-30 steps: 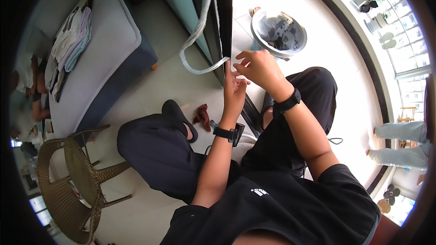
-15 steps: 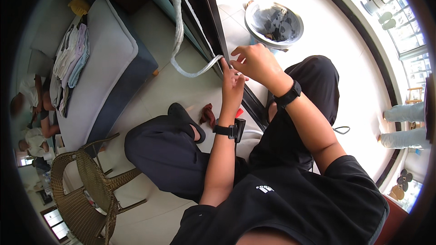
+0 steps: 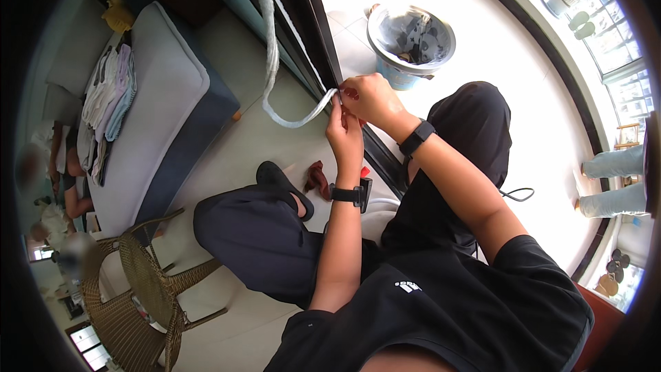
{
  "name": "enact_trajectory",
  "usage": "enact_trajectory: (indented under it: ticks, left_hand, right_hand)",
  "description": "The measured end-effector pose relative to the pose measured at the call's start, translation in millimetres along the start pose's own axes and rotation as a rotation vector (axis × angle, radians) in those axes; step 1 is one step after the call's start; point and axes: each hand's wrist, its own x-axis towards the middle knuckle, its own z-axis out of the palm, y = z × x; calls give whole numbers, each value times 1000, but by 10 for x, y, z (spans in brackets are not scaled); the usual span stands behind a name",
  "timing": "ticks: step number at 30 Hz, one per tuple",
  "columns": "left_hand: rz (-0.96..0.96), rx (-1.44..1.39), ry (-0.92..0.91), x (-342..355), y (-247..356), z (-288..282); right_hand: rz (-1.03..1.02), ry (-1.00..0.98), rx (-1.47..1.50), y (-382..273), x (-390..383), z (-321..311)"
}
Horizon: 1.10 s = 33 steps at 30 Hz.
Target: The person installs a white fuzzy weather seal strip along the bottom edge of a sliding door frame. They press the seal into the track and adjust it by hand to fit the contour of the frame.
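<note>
A soft white strip (image 3: pixel 273 62), like weatherstripping, hangs in a loop from the top of the view beside a dark sliding-door frame (image 3: pixel 313 17). Its lower bend rises to the frame's edge, where both hands meet. My left hand (image 3: pixel 346 139) is upright there, fingertips closed on the strip at the frame. Curled in from the right, my right hand (image 3: pixel 376 102) has its fingers pinched together against the left fingertips. What lies between the right fingertips is hidden. A thinner white line runs along the frame above the hands.
A lined bin (image 3: pixel 406 72) with dark scraps stands beyond my right hand. Left are a wicker chair (image 3: pixel 131 310) and a grey bed (image 3: pixel 169 62) with folded clothes (image 3: pixel 110 93). A dark red cloth (image 3: pixel 317 180) lies near my foot. Other people are at far left and right.
My right hand has come down and left, its fingers closing from a spread pose to meet the left. The left fingers have drawn together around the strip at the frame.
</note>
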Motion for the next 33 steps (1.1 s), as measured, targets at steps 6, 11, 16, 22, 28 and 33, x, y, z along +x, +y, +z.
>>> enact_trajectory:
  ticks: [6, 11, 16, 22, 28, 33]
  left_hand:
    - [-202, -87, -222, 113, 143, -183]
    - [-288, 136, -466, 355, 605, -345]
    - [-574, 305, -902, 578, 886, -456]
    - [-707, 332, -1026, 793, 1060, -560]
    - [-802, 285, -997, 752, 1124, -574]
    - [-812, 287, -1005, 936, 1166, -541]
  right_hand:
    - [-43, 74, 106, 101, -57, 99]
    - [-100, 214, 151, 318, -190, 339]
    - [28, 360, 180, 274, -376, 675]
    - [23, 527, 133, 264, -306, 890]
    - [42, 487, 138, 268, -245, 891]
    - [104, 454, 246, 230, -290, 806]
